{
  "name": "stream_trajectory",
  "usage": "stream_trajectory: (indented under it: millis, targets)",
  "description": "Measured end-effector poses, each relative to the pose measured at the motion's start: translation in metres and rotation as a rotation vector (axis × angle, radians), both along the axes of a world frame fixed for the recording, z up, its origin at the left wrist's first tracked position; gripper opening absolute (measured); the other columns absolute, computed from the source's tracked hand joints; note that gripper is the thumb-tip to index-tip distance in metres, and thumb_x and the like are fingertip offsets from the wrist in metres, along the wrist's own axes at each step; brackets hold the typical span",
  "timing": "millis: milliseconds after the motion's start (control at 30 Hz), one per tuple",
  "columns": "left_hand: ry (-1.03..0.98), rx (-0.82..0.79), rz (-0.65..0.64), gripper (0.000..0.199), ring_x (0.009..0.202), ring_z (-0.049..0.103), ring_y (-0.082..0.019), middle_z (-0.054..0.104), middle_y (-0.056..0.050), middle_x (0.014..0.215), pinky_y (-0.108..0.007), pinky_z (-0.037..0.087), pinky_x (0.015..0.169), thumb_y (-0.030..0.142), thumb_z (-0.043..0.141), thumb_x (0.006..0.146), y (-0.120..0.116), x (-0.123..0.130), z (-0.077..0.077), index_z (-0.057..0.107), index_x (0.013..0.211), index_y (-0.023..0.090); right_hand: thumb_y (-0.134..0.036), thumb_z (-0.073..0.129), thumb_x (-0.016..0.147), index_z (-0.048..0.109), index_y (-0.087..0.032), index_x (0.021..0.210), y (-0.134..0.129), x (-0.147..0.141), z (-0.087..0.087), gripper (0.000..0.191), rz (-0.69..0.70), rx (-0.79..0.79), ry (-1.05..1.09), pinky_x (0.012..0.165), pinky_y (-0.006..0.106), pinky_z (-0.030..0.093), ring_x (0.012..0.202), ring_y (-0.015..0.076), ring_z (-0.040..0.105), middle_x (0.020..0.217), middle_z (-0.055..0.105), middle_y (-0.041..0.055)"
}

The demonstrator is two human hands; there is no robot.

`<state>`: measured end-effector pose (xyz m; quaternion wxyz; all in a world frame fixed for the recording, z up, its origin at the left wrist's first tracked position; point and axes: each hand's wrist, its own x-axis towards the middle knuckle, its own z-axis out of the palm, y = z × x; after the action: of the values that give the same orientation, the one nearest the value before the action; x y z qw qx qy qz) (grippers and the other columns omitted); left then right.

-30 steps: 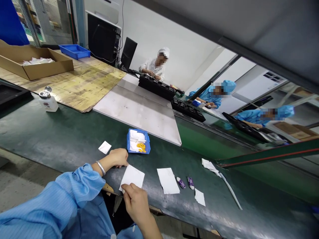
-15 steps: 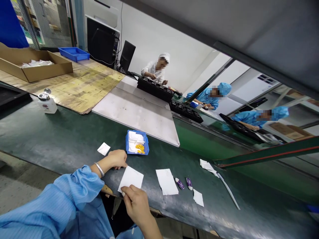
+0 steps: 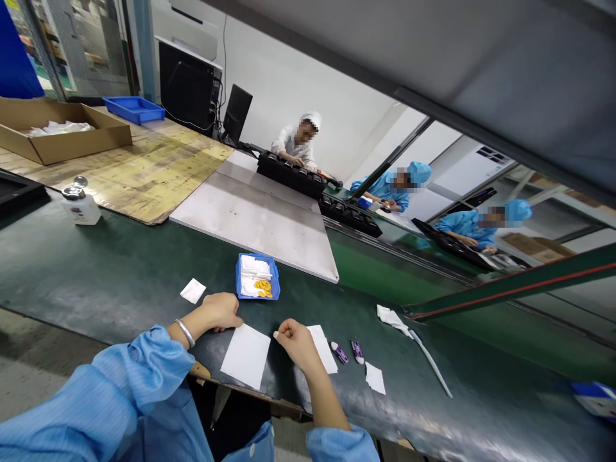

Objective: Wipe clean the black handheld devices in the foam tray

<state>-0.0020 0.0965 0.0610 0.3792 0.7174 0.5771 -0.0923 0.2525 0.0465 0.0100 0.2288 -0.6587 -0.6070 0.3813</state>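
Observation:
My left hand has its fingers curled closed at the upper left corner of a white paper sheet, which lies flat near the table's front edge. To the right of that sheet, my right hand is raised in a pinch. Something small and white shows at its fingertips; what it is I cannot make out. Behind this hand lies a second white sheet, partly covered by it. Beyond my hands sits a blue tray with folded white cloths and small yellow pieces.
Two purple-and-white eraser-like pieces and a small white paper lie to the right. Farther on are a white cloth and a thin white tube. A folded white square and a pump bottle stand left. Co-workers sit beyond.
My right hand has moved up and right, off the sheet's lower edge to beside the second sheet. My left hand stays at the corner. The view has shifted slightly.

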Motion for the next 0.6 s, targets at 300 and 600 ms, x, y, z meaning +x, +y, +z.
stream_trajectory:
  millis: [300,600]
  targets:
    - [0.023,0.024,0.000,0.034,0.051,0.059,-0.013,0.062,0.005,0.058,-0.031,0.052,0.065,0.048,0.062,0.091,-0.001,0.002,-0.002,0.065,0.081,0.016,-0.022,0.067,0.066,0.054,-0.019,0.064,0.023,0.000,-0.002,0.013,0.114,-0.171,0.058,0.047,0.020,0.030,0.048,0.0086,0.044,0.051,0.052,-0.0053]
    - [0.023,0.036,-0.006,0.034,0.056,0.060,-0.014,0.063,0.004,0.061,-0.032,0.051,0.068,0.049,0.063,0.090,0.000,0.002,-0.002,0.065,0.081,0.016,-0.019,0.069,0.063,0.054,-0.019,0.061,0.027,-0.001,0.000,0.016,0.104,-0.222,0.038,0.046,0.019,0.030,0.047,0.0089,0.047,0.049,0.055,-0.0049]
